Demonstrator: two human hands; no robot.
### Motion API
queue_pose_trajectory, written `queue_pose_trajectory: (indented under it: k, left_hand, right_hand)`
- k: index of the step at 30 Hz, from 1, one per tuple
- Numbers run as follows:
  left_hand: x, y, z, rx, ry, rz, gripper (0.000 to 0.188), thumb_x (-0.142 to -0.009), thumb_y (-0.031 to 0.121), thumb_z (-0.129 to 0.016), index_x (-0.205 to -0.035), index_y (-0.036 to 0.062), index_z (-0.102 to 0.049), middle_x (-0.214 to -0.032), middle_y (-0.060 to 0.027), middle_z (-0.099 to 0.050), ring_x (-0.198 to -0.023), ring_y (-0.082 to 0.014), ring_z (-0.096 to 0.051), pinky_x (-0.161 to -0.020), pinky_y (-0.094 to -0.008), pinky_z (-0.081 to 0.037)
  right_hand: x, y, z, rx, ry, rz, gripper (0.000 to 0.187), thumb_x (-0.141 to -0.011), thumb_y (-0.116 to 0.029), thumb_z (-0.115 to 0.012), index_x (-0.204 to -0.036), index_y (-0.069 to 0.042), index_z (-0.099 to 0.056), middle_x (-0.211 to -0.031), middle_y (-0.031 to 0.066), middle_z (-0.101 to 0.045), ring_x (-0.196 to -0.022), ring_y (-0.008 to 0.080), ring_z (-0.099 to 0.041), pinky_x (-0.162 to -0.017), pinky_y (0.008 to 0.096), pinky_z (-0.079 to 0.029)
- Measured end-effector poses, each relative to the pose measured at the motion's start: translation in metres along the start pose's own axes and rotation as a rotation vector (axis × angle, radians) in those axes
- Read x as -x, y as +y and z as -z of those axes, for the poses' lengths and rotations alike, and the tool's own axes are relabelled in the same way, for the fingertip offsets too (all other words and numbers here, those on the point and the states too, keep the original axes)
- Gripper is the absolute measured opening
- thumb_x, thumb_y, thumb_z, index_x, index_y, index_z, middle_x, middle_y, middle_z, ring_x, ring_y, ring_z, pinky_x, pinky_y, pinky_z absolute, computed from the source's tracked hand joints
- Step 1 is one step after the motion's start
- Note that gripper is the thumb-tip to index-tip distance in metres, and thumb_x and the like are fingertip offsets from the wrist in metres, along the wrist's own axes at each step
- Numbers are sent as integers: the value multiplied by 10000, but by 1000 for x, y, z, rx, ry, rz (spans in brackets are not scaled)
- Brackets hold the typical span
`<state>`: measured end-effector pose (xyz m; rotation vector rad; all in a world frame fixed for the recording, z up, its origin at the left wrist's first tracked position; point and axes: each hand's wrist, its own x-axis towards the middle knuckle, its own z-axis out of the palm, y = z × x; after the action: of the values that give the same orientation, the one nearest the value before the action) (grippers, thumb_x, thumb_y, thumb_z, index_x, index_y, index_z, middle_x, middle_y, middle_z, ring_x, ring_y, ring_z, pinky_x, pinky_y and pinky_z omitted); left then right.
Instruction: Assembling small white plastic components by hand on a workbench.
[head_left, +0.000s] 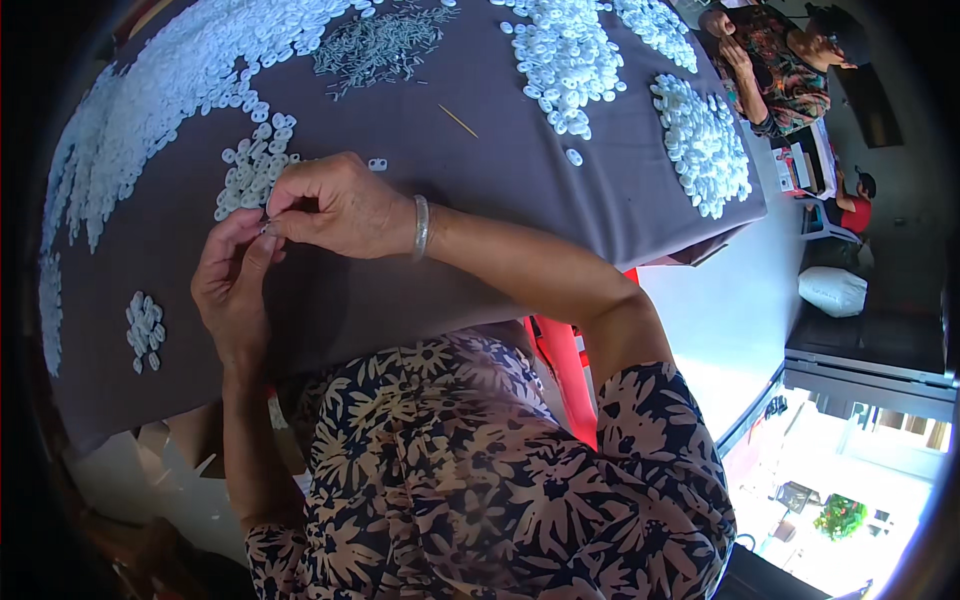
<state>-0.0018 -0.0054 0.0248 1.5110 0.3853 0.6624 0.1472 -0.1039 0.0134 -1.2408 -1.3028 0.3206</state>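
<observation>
My left hand (232,280) and my right hand (345,208) meet above the dark tablecloth, fingertips pinched together around something tiny. Fingers mostly hide it, and its kind cannot be made out. A bracelet (421,228) circles my right wrist. Just beyond the fingers lies a small heap of white oval pieces with holes (252,172). One white two-holed piece (377,164) rests by itself beyond my right hand. To the left of my left hand sits a little cluster of white pieces (145,328). Farther back is a pile of short, thin metal pins (385,45).
Large heaps of white pieces cover the far left (200,60), the far middle (568,60) and the right of the table (700,145). A thin wooden stick (458,121) lies among them. Another person (790,70) is at the far right; a white sack (833,291) stands on the floor.
</observation>
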Motion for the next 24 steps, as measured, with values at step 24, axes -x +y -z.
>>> queue_pose_trajectory:
  k: [24]
  left_hand:
    - [-17, -4, 31, 54, 57, -32, 336, -818, -24, -606, -1147, 33, -576, -803, -24, -627, -713, -71, -559, -671, -210, -459]
  right_hand:
    - [-27, -19, 76, 196, 177, -334, 70, -881, -90, -637, -914, -34, -664, -702, -43, -579, -557, 17, -458, -487, 171, -366]
